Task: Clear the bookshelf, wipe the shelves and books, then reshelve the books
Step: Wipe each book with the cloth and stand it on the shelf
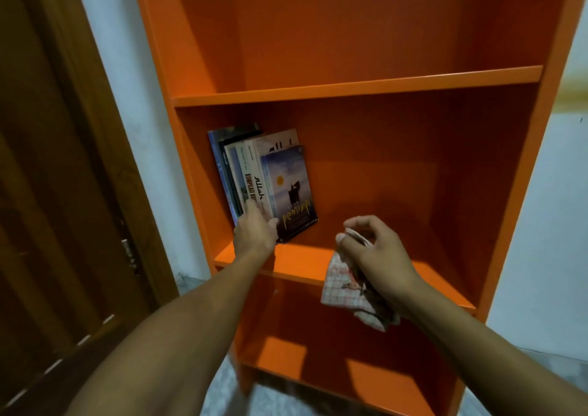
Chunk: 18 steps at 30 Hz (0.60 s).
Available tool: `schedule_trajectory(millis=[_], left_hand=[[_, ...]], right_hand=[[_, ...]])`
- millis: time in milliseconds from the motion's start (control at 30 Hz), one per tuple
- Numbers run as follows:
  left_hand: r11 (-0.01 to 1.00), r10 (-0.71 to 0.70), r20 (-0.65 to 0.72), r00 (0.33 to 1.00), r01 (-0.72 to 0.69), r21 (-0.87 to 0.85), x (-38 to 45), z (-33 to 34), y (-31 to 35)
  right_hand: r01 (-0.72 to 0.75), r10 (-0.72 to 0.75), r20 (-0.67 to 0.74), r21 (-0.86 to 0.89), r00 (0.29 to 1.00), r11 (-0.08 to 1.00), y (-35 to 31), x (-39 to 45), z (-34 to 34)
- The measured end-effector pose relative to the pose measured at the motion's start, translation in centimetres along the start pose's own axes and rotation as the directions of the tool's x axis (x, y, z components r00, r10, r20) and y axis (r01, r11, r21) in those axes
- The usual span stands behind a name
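- Bookshelf: orange, open-fronted; upper shelf bare, middle shelf holding the only books in view, lower compartment in shadow with nothing seen in it.
- Books: a short row of about six, standing at the left end of the middle shelf against the side panel, long axes near upright and leaning slightly left. Outermost is a blue-violet paperback with yellow lettering, its cover turned outward.
- Left hand: at the foot of the row, touching the lower spines, fingers reaching in among them; whether it grips any one book cannot be told. It is plainly the nearer hand; the row rises toward 12 o'clock from it.
- Right hand: fingers curled, gripping a checked cloth that hangs below the shelf edge. The books lie toward 10 o'clock from it, well apart.
- Judgement: with most shelves bare and this row neat, reshelving or straightening seems under way, though clearing out the last row cannot be ruled out.
- Surroundings: dark wooden door at 9 o'clock; pale wall at 3 o'clock.
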<state>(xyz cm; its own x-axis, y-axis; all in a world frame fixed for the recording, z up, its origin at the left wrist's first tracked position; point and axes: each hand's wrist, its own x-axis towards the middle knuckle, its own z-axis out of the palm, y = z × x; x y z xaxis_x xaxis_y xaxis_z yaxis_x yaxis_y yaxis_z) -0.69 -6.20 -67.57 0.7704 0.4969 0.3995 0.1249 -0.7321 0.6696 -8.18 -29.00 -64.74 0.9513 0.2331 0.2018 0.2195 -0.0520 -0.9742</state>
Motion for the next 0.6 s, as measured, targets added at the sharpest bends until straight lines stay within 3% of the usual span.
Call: schedule_trajectory(millis=[200, 300, 467, 600], left_hand=[[0.962, 0.274, 0.031, 0.961, -0.274, 0.005, -3.7, -3.7, -4.0], [0.955, 0.295, 0.132, 0.946, -0.297, 0.001, -7.4, -5.0, -7.0], [0.99, 0.134, 0.331, 0.934, -0.139, -0.009, -14.7, -4.9, -13.6], [0.997, -0.073, 0.489, 0.869, 0.082, 0.002, -20.9, -2.4, -19.4]], right_hand=[[-0.219, 0.222, 0.091, -0.042, 0.971, 0.975, 0.7, -3.1, 0.9], [-0.31, 0.315, 0.064, -0.069, 0.947, 0.948, 2.6, -4.9, 1.8], [-0.397, 0.411, 0.11, -0.13, 0.905, 0.909, 6.1, -8.6, 4.1], [-0.434, 0.462, 0.16, -0.183, 0.872, 0.882, 8.6, -11.7, 5.4]])
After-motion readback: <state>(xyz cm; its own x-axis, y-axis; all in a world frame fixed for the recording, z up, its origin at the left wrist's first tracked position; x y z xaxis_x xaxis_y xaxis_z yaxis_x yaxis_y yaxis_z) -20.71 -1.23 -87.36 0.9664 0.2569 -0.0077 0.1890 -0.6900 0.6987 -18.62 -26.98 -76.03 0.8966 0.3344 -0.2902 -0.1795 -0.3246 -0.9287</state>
